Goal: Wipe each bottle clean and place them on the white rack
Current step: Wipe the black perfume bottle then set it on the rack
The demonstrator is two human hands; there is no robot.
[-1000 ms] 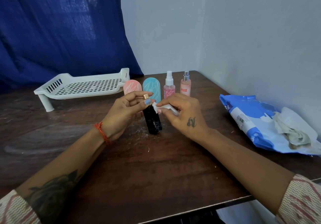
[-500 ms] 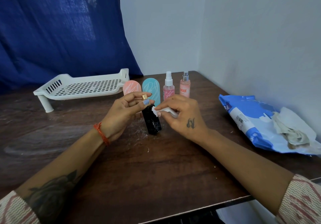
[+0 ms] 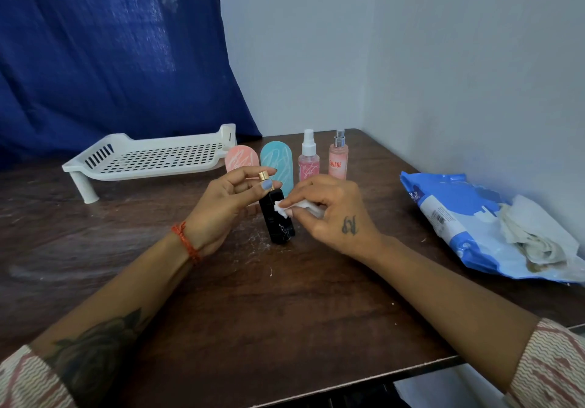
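Head view shows the left hand (image 3: 221,208) pinching the gold cap (image 3: 263,175) of a tall black rectangular bottle (image 3: 278,217) between thumb and fingers (image 3: 253,173), holding the bottle slightly tilted with its base on the dark wooden bench (image 3: 285,306). Right-hand (image 3: 332,211) fingers (image 3: 296,200) are curled round a small white wipe (image 3: 285,209), pressing it against the bottle's upper right side. Just beyond the fingers stand four more bottles in a row: a flat arched peach bottle (image 3: 239,159), a flat arched teal bottle (image 3: 278,161), a pink spray bottle with a white nozzle (image 3: 308,161) and a peach spray bottle with a silver nozzle (image 3: 338,157). Farther left of the left hand sits the white perforated plastic rack (image 3: 152,161), holding nothing. Well right of the right hand lies a blue and white wipes packet (image 3: 459,217) with crumpled used wipes (image 3: 531,230) on top.
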